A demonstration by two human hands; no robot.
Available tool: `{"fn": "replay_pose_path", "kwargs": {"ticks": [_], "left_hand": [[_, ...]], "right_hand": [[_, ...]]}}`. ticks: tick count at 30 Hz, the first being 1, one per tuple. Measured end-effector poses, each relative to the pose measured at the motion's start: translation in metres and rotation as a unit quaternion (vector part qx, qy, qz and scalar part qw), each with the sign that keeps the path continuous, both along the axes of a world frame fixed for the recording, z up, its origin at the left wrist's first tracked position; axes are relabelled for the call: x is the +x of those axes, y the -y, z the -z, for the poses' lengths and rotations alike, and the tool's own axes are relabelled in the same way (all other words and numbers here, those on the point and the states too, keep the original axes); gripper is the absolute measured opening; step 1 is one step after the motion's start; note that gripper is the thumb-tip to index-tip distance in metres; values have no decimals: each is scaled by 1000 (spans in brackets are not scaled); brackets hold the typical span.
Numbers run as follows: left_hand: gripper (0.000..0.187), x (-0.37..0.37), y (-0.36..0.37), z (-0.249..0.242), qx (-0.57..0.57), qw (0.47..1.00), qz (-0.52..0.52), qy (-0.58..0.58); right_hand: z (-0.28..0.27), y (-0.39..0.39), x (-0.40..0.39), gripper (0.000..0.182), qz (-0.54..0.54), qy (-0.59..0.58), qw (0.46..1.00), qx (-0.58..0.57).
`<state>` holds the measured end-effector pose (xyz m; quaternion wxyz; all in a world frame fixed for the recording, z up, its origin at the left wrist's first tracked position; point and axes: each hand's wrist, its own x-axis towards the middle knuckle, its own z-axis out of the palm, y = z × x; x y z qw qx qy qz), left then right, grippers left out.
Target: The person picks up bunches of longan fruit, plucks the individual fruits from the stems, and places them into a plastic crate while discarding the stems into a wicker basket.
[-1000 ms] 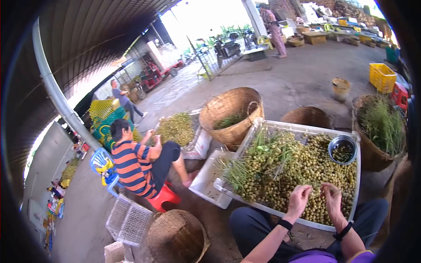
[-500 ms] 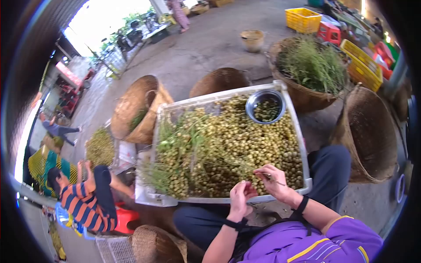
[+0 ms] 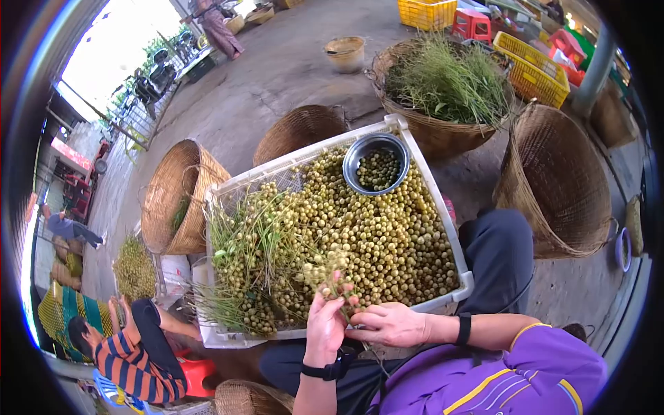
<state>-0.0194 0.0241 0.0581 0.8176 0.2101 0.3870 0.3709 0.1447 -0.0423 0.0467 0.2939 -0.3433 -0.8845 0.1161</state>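
Observation:
My left hand (image 3: 325, 325), closed, holds a sprig of small round fruits (image 3: 337, 266) over the near edge of a white plastic crate. My right hand (image 3: 393, 324) is beside it, fingers bent and pinched at the stem end of the same sprig. Loose yellow-green fruits (image 3: 394, 242) fill the middle and right of the crate (image 3: 436, 190). Stemmed bunches (image 3: 256, 256) are heaped on its left side. A metal bowl (image 3: 349, 162) with darker fruits sits on the far right part. The fingers partly hide the sprig's stems.
Woven baskets (image 3: 176, 197) stand around the crate; one large basket (image 3: 443, 138) is heaped with green stalks. An upright basket (image 3: 560, 187) is at right. Yellow crates (image 3: 529, 69) and a red stool (image 3: 472, 26) lie beyond. At left sits a person in a striped shirt (image 3: 138, 366).
The view has shifted, so the scene sits further left. My hands have come together, and a fruit-laden sprig now shows in them; before they were apart with a thin stem.

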Motion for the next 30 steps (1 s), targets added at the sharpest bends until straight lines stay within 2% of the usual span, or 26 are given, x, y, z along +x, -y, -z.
{"fn": "replay_pose_path", "kwargs": {"ticks": [3,4,5,8,10,11,12,13,15,17,22,24,25,26,28,30], "left_hand": [[47,-3,-8,-11,15,998,-11,-58],[46,-5,-10,-12,20,997,-2,-81],[42,0,-12,-13,27,988,-38,-149],[41,-12,-17,-10,47,987,-3,-152],[40,-10,-18,-12,60,984,21,-166],[40,-9,-19,-12,65,979,57,-185],[41,-8,-21,-12,71,972,92,-203],[33,-5,-21,-14,77,969,115,-206],[28,1,-22,-14,79,964,136,-214],[20,1,-27,-10,92,960,161,-209],[17,0,-37,-7,149,941,106,-286],[19,-4,-43,-4,164,934,141,-285],[18,-6,-45,-2,144,942,138,-270],[18,-6,-47,-3,143,942,139,-270],[16,-4,-49,-4,118,935,141,-303],[17,-3,-49,2,114,936,132,-307]], "right_hand": [[-14,-5,4,43,-5,-11,1000,2],[-21,-7,7,47,1,-84,996,-30],[-23,-8,10,51,8,-156,986,-61],[-5,-34,28,57,180,-207,960,-58],[-20,-55,41,65,240,-225,934,-138],[-17,-64,47,74,204,-210,944,-148],[-13,-74,49,76,164,-183,958,-149],[-10,-79,47,74,137,-180,964,-138],[1,-88,41,71,109,-179,970,-125],[20,-95,34,57,32,-227,930,-286],[32,-99,29,44,66,-264,938,-214],[30,-99,32,43,113,-144,958,-222],[33,-101,34,42,107,-130,971,-172],[32,-103,36,42,106,-130,970,-173],[32,-105,38,29,100,-38,983,-146],[44,-112,39,16,107,0,985,-137]]}}
